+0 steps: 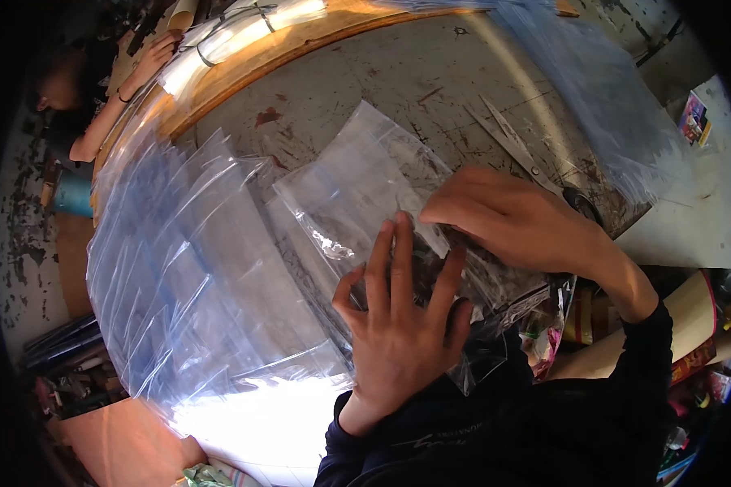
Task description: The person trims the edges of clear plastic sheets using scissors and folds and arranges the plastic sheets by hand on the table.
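And here's the work table [365, 77], its grey top scratched and stained reddish-brown, a curved wooden edge [248, 79] running along the far side! A pale streak of light [529, 77] cuts across it, with blinding glare [260, 426] at lower left. Over at far left, a pale, blotchy surface [26, 276], dark patches all over it, floor or wall unclear; clutter [698, 390] crowds lower right.

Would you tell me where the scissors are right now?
In the head view, the scissors lie on the table toward the upper right, between the right hand and the bluish plastic sheets.
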`<state>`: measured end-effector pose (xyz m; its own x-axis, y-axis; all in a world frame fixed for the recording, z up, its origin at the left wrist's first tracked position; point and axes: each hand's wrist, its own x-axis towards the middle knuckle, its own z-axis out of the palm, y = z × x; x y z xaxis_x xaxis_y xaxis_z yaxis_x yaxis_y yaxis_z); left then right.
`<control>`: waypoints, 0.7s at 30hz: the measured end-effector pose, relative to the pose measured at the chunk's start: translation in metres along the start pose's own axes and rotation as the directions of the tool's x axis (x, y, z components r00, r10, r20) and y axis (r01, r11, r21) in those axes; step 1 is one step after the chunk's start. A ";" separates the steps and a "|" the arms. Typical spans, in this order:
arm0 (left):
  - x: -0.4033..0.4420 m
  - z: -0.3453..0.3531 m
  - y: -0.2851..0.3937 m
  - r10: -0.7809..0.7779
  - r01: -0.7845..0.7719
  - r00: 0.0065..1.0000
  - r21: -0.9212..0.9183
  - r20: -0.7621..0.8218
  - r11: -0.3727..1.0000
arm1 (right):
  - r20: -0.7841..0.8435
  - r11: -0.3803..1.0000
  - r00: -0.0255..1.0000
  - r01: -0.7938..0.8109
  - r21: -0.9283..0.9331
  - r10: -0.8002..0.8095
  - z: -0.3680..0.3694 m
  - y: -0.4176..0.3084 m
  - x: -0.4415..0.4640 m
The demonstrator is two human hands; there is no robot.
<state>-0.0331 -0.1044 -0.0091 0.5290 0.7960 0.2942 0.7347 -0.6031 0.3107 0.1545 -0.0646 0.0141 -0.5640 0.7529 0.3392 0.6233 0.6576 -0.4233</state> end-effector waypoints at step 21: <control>-0.001 0.002 -0.001 0.006 -0.006 1.000 0.002 0.011 1.000 | 0.020 0.926 0.955 0.291 -0.239 -0.295 0.009 0.008 0.008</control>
<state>-0.0342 -0.1046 -0.0114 0.5381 0.7930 0.2856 0.7324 -0.6076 0.3072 0.1504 -0.0536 0.0057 -0.7334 0.5250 0.4318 0.5430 0.8346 -0.0924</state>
